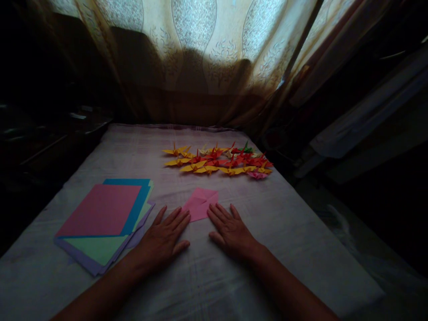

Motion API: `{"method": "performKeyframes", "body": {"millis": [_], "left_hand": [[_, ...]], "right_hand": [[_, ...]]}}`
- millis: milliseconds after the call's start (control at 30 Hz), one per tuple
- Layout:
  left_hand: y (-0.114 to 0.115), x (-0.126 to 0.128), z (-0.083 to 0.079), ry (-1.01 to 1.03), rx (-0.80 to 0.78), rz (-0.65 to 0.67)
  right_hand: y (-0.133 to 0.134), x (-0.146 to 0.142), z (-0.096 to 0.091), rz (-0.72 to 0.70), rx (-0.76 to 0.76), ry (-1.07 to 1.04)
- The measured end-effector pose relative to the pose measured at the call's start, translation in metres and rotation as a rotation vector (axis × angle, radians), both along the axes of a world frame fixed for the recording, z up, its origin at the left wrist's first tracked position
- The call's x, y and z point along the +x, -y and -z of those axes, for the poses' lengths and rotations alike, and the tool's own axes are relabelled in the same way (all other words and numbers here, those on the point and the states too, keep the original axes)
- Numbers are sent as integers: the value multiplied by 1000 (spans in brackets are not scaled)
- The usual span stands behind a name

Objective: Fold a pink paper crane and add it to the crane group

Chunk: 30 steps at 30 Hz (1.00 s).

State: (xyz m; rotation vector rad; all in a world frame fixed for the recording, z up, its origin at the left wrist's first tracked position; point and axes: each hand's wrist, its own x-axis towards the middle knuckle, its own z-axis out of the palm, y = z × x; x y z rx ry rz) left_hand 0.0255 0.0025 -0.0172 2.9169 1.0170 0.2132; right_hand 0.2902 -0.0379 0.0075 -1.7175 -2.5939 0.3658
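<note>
A partly folded pink paper lies on the cloth-covered table between my fingertips. My left hand rests flat on the cloth, fingers stretched out, its fingertips just touching the paper's left edge. My right hand also lies flat and open, fingertips at the paper's right corner. Neither hand holds anything.
A stack of coloured paper sheets, pink on top, lies at the left. Several folded paper cranes in yellow, red, pink and green sit in rows farther back. A patterned curtain hangs behind the table; dark furniture stands at both sides.
</note>
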Motion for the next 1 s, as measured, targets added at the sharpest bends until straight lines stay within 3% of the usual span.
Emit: {"method": "performKeyframes", "body": {"millis": [167, 333, 500, 667, 900, 1000], "left_hand": [[-2, 0, -2, -14, -28, 11], [-2, 1, -2, 2, -30, 20], [0, 2, -4, -55, -70, -11], [0, 1, -4, -45, -86, -1], [0, 2, -10, -60, -141, -4], [0, 2, -12, -58, -154, -6]], "right_hand": [[3, 16, -5, 67, -34, 41], [-8, -9, -9, 117, 40, -36], [-40, -44, -1, -70, 66, -118], [-58, -43, 5, -181, 21, -144], [-75, -17, 2, -13, -31, -76], [-83, -12, 4, 56, -28, -137]]}}
